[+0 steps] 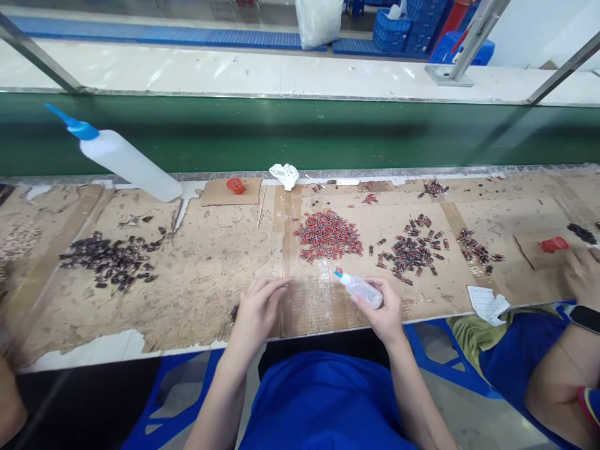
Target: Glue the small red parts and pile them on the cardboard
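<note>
Both hands rest at the near edge of the desk. Fingers of the right hand wrap a small clear squeeze bottle, its blue tip aimed left. Left hand lies with fingers pressed together, pinching something too small to tell. Beyond them sit a red parts pile and dark piles on taped, worn cardboard. Farther back lie a large blue-nozzled bottle, 1 red cap, then a green conveyor belt. Another person's hand shows at right.
</note>
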Motion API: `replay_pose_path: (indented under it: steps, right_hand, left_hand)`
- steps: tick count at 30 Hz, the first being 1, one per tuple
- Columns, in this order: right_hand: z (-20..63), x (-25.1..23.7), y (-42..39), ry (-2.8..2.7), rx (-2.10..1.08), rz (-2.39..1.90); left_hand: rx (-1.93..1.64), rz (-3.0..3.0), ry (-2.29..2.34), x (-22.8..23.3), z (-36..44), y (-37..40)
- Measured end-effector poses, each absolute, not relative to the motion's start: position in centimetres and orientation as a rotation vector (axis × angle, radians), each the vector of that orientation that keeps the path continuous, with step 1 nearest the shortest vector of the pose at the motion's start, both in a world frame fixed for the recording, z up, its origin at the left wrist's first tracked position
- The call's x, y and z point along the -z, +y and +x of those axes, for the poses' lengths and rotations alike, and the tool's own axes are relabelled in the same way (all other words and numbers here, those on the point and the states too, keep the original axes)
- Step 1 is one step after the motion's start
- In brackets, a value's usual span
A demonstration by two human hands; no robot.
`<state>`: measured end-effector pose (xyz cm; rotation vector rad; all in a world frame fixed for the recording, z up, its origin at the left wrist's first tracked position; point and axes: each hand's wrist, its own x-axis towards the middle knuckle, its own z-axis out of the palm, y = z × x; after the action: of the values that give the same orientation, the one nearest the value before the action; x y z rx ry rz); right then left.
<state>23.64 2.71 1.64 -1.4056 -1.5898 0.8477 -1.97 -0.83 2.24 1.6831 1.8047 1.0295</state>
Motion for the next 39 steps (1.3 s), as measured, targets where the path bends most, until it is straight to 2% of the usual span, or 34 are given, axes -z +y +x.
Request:
replay_pose_path:
  steps: [5,10,15,39]
  right_hand:
    - [21.3,-2.7,2.9,-1.297,-1.091,-1.333]
    - [20.0,-3.6,3.5,-1.322,-1.158,-1.349]
    - [19.5,-3.6,3.7,-1.426,-1.206,-1.385]
    - [19.5,-3.2,3.6,-1.56,-1.143,-1.445]
  left_hand:
    - [-1.093,1.691,1.846,-1.2,1.2,-0.1]
    - [-1.073,1.784,2.044,-0.2,1.1,-0.5]
    - [-1.03,1.775,1.96,-0.3,0.5,-0.8]
    - [-0.899,1.584,1.966,-1.6,1.0,-0.6]
